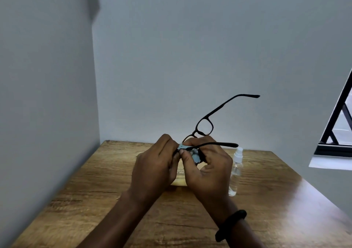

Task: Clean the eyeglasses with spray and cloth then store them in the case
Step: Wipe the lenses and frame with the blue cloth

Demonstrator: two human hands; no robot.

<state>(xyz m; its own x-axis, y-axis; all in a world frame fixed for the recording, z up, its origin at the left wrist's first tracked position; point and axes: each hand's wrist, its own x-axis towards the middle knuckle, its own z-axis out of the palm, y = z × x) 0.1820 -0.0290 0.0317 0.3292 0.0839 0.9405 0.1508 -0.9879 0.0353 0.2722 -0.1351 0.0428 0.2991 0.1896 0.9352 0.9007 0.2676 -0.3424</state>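
Wiping lens | left hand [154, 164] and right hand [207, 164] together, pinching cloth [194, 155] on glasses [205, 126], above desk [85, 190] middle | bottle [236, 171] near right edge | light, fragile; grip frame rim, not lenses

A wooden table [76, 200] with a dark grain fills the near part of the scene, set in a corner. On it stand a clear spray bottle [235, 173] toward the right and a pale yellowish case [180, 179] at the middle, partly hidden.
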